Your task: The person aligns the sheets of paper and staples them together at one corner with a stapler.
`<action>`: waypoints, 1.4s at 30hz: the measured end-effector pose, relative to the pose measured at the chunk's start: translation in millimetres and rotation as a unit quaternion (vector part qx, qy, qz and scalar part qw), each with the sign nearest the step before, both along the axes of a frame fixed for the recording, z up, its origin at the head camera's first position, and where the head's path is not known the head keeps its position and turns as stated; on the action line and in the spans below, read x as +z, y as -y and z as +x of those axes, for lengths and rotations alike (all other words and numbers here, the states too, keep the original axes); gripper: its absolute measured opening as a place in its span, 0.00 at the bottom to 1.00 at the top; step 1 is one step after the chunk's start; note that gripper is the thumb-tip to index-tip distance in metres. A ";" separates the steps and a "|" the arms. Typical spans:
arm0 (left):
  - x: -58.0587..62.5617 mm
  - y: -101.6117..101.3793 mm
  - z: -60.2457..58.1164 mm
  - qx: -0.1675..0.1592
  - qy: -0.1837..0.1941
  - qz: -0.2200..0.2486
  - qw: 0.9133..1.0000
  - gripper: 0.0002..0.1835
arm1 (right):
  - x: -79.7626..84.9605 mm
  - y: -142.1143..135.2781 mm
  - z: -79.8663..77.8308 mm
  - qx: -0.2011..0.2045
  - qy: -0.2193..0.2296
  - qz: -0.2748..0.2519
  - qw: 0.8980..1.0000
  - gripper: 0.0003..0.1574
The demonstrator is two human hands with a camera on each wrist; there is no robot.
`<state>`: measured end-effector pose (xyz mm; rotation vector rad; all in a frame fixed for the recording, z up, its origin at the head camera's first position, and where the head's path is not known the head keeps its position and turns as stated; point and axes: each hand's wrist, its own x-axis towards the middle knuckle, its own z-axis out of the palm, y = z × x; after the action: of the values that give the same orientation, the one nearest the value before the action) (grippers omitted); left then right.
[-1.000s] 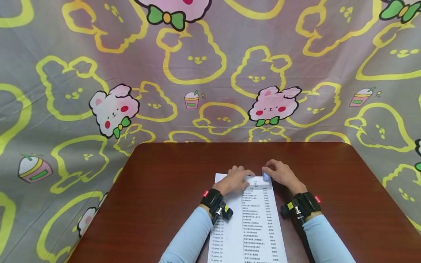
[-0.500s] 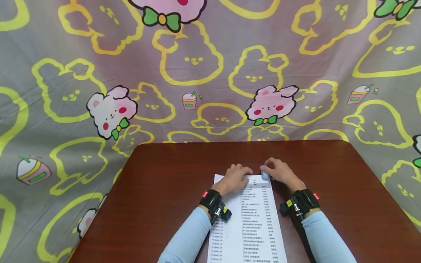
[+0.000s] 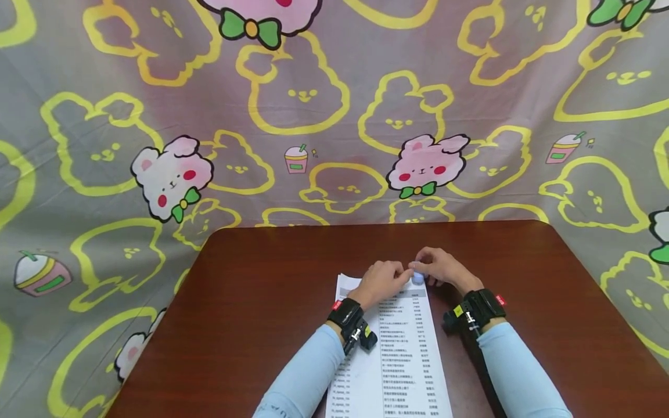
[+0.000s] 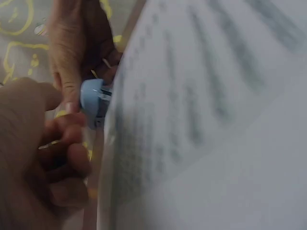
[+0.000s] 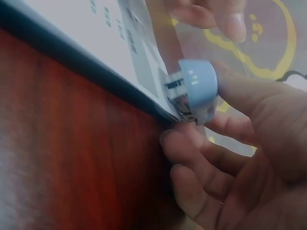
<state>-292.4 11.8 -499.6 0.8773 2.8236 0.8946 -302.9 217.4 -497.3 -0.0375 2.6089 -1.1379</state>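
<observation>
A small light-blue stapler (image 3: 418, 278) sits at the top right corner of a stack of printed sheets (image 3: 413, 354). My right hand (image 3: 444, 268) grips it, thumb at its blue cover and fingers underneath. In the right wrist view the stapler (image 5: 200, 84) has the paper's corner (image 5: 160, 98) at its mouth. My left hand (image 3: 380, 284) is over the top edge of the sheets, its loosely bent fingertips close beside the stapler and right thumb. Nothing shows between the left fingers (image 4: 72, 158) in the left wrist view, and a gap separates them from the stapler in the right wrist view.
The sheets lie on a dark red-brown wooden table (image 3: 251, 302), running toward its near side. Behind the table hangs a grey curtain (image 3: 334, 197) with yellow bear outlines and pink rabbits. Each wrist wears a black strap with a small camera.
My left hand has moved right along the top of the sheets, its fingertips now near the stapler. The right hand keeps its grip there. The head view has shifted slightly.
</observation>
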 end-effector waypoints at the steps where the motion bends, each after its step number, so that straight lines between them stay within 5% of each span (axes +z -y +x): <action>1: 0.7 -0.7 -1.5 -0.006 0.025 0.003 1.000 0.20 | 0.3 -0.8 -1.6 0.003 0.003 -0.004 1.000 0.27; 8: 3.6 -5.4 -8.2 -0.024 0.183 0.004 0.983 0.27 | 0.0 -5.8 -6.6 0.009 0.019 -0.028 0.999 0.27; 17: 8.5 -6.7 -15.4 0.010 0.301 0.027 0.953 0.28 | -6.6 -7.2 -10.1 0.025 0.015 -0.043 0.999 0.28; 27: 17.0 -5.5 -23.0 0.000 0.348 -0.001 0.938 0.29 | -7.5 -21.4 -18.0 0.071 0.079 -0.123 0.987 0.25; 42: 18.3 -6.5 -24.7 -0.004 0.353 -0.013 0.936 0.28 | -5.1 -27.3 -25.2 0.090 0.119 -0.122 0.981 0.26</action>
<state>-317.1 18.3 -481.3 0.4322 2.1959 0.9287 -328.1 244.7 -502.4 -0.1746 2.1995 -1.3022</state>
